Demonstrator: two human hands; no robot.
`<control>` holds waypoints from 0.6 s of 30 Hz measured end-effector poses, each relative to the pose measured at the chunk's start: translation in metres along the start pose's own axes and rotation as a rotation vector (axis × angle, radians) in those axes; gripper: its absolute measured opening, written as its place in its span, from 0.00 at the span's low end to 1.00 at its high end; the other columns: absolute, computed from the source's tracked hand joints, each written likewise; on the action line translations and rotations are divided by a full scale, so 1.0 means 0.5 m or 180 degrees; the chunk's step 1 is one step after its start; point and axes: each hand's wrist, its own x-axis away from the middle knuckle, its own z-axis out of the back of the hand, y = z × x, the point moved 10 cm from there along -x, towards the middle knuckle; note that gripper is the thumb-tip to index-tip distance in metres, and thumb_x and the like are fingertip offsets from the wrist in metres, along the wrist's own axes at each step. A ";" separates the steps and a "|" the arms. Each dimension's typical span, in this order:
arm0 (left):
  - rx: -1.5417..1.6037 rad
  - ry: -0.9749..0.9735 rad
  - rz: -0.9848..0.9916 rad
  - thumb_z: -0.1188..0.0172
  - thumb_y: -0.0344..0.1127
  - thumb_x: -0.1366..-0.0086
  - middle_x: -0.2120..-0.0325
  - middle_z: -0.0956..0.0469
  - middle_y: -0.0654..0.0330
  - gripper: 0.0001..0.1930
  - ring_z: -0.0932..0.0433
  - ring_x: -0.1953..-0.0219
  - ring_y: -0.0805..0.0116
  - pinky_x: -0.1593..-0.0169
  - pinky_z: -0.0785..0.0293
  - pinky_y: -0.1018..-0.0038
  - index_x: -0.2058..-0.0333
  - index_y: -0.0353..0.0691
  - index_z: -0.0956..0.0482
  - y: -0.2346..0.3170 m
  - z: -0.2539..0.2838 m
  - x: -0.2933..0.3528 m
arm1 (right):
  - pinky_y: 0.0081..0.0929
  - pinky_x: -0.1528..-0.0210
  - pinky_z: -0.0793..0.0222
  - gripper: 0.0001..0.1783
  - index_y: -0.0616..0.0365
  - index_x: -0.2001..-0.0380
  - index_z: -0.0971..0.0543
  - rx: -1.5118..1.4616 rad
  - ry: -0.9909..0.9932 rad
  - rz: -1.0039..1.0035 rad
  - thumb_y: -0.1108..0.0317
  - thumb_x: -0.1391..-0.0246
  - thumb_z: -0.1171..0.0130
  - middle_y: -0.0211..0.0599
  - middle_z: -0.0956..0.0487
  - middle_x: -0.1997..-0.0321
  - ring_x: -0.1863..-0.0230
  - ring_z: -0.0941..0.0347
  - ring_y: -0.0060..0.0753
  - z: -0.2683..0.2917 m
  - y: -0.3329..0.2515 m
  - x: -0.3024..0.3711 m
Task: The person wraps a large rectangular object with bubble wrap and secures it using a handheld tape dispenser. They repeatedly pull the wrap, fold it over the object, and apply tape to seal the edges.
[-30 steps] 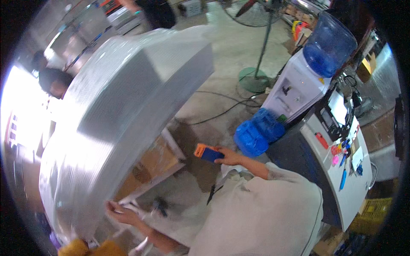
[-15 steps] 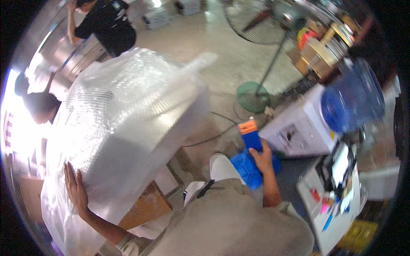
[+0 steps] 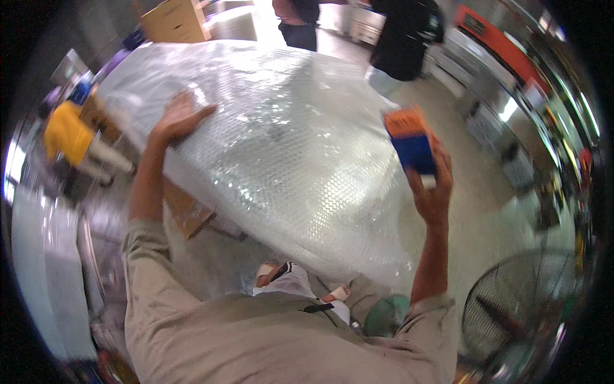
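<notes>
Clear bubble wrap [image 3: 288, 141] covers a large, bulky thing in front of me; its shape beneath is hidden. My left hand [image 3: 176, 120] rests on the far left part of the wrap, slightly blurred, with the thumb held apart from the fingers. At the right edge of the wrapped thing, my right hand [image 3: 436, 179] grips a small blue-and-orange box [image 3: 410, 142]. The box is held up, its orange end pointing away from me.
A cardboard box [image 3: 176, 22] stands beyond the wrap. A person in black [image 3: 406, 38] and another person [image 3: 299, 29] are at the far side, a person in yellow [image 3: 67, 133] at left. A floor fan [image 3: 511, 307] stands at lower right.
My view has swung left, and the wrapped thing now lies across the front. My right hand has come up from beside my body with the box. My left hand has shifted along the wrap.
</notes>
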 end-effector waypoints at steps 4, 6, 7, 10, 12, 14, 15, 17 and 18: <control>-0.0062 0.0153 0.0733 0.60 0.86 0.45 0.25 0.60 0.42 0.66 0.64 0.23 0.48 0.23 0.68 0.57 0.28 0.30 0.55 0.016 0.006 0.043 | 0.46 0.32 0.38 0.34 0.71 0.45 0.26 -0.0388 -0.0219 0.1151 0.61 0.52 0.29 0.61 0.28 0.39 0.36 0.33 0.61 -0.248 -0.127 -0.279; 0.0028 0.0369 0.0949 0.57 0.87 0.48 0.26 0.56 0.42 0.67 0.60 0.23 0.47 0.23 0.64 0.57 0.28 0.29 0.51 0.029 0.037 0.066 | 0.47 0.33 0.36 0.36 0.70 0.45 0.26 -0.0618 -0.0638 0.1176 0.55 0.50 0.30 0.61 0.28 0.40 0.37 0.32 0.61 -0.400 -0.197 -0.390; -0.0179 0.0496 0.1130 0.55 0.85 0.46 0.27 0.53 0.41 0.65 0.57 0.24 0.46 0.24 0.61 0.58 0.29 0.29 0.49 0.030 0.059 0.083 | 0.47 0.34 0.35 0.36 0.69 0.45 0.26 -0.0665 -0.0791 0.1187 0.53 0.50 0.31 0.61 0.27 0.41 0.37 0.31 0.60 -0.465 -0.231 -0.423; 0.0458 0.0428 0.1221 0.52 0.80 0.41 0.28 0.48 0.38 0.60 0.51 0.25 0.44 0.25 0.55 0.57 0.30 0.28 0.46 0.052 0.063 0.118 | 0.44 0.36 0.31 0.35 0.65 0.46 0.24 -0.0687 -0.1279 0.1298 0.50 0.49 0.31 0.61 0.26 0.41 0.38 0.29 0.58 -0.651 -0.321 -0.487; 0.0859 0.0295 0.1105 0.50 0.76 0.38 0.29 0.47 0.37 0.56 0.49 0.26 0.44 0.25 0.53 0.57 0.31 0.27 0.45 0.082 0.033 0.143 | 0.45 0.37 0.31 0.35 0.63 0.46 0.26 -0.0809 -0.1667 0.1761 0.48 0.49 0.31 0.59 0.27 0.40 0.39 0.28 0.58 -0.733 -0.369 -0.476; 0.0857 0.0553 0.0780 0.48 0.71 0.35 0.30 0.45 0.36 0.52 0.48 0.26 0.44 0.26 0.53 0.58 0.32 0.26 0.44 0.125 0.023 0.155 | 0.45 0.37 0.31 0.35 0.62 0.47 0.25 -0.0126 -0.1908 0.1865 0.47 0.51 0.30 0.57 0.25 0.43 0.41 0.27 0.57 -0.796 -0.382 -0.450; 0.0389 0.0527 0.0707 0.48 0.72 0.36 0.30 0.46 0.36 0.53 0.48 0.27 0.43 0.26 0.53 0.57 0.32 0.26 0.44 0.146 0.009 0.159 | 0.45 0.37 0.31 0.34 0.58 0.47 0.24 -0.0274 -0.1531 0.2051 0.47 0.51 0.30 0.55 0.23 0.45 0.41 0.26 0.55 -0.772 -0.393 -0.448; -0.0530 0.0320 0.0547 0.49 0.74 0.37 0.30 0.46 0.35 0.54 0.47 0.27 0.42 0.26 0.52 0.57 0.32 0.26 0.44 0.190 -0.020 0.156 | 0.46 0.37 0.32 0.34 0.54 0.47 0.23 -0.0563 -0.1035 0.2101 0.45 0.51 0.30 0.53 0.21 0.47 0.42 0.25 0.52 -0.693 -0.359 -0.427; -0.0575 0.0305 0.0625 0.50 0.74 0.37 0.30 0.46 0.36 0.54 0.47 0.27 0.41 0.26 0.52 0.57 0.32 0.26 0.43 0.197 -0.021 0.156 | 0.45 0.37 0.32 0.34 0.54 0.47 0.22 -0.0737 -0.1056 0.1999 0.43 0.51 0.30 0.53 0.20 0.47 0.43 0.24 0.52 -0.651 -0.333 -0.419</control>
